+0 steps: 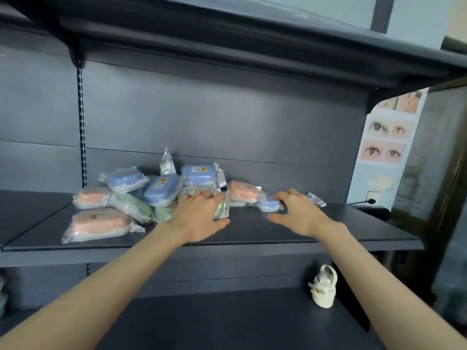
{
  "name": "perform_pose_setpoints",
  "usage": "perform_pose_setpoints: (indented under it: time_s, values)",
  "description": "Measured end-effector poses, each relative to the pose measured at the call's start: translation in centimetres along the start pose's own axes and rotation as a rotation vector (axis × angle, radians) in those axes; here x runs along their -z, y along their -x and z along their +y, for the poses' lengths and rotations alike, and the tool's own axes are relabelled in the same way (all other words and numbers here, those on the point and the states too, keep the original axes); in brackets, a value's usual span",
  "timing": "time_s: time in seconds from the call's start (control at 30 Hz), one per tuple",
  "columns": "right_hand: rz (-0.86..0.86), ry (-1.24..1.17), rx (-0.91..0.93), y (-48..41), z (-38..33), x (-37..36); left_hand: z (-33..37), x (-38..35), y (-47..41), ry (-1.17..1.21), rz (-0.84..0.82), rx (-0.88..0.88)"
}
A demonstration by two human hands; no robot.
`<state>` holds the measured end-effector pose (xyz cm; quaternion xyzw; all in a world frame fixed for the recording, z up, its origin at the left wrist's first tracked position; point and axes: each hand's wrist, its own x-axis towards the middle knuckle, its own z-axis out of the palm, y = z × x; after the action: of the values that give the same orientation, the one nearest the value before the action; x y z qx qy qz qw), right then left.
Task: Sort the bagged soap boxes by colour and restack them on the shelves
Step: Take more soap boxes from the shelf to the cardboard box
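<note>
**Both hands at the mixed heap on the middle shelf**

The bagged soap boxes (151, 195) lay in a loose, unsorted heap on the middle shelf (252, 229), left of centre in the frame and close to the back panel (227, 122). At the heap's left end, a front pink box (98, 224) sat near the shelf's front edge, with a second pink box (92, 198) just behind it. Three blue boxes (163, 189) rode on top of the heap, tilted at different angles. Green boxes (134, 204) were wedged underneath them. One pale green bag (166, 165) stood upright against the back panel. A third pink box (242, 192) lay at the heap's right end.

The left hand (199, 218) was palm down at the centre of the frame, its fingers spread and relaxed and its thumb out to the right. Its fingertips (211, 194) lay over the bags at the heap's right side; whether they pressed there could not be told.

The right hand (300, 213), right of centre, was also palm down, with fingers apart and gently curved and the thumb stretched leftward. Its index finger was just beside a small blue box (270, 205), and the hand hid part of another bag (317, 200). It gripped nothing visible.

On the lower shelf (227, 322), at the bottom of the frame, stood a small pale basket (323, 290). A poster of eyes (386, 137) hung at the right edge.
</note>
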<state>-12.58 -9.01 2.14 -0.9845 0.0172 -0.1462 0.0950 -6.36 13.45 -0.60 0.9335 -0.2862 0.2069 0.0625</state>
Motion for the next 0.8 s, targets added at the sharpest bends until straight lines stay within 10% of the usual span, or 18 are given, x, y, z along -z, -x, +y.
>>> perform_pose_setpoints:
  time_s: [0.8]
  values:
    - [-0.181,-0.433,0.142,-33.6,11.2,-13.6,-12.4,-13.8,-25.2,0.089,0.13,0.478]
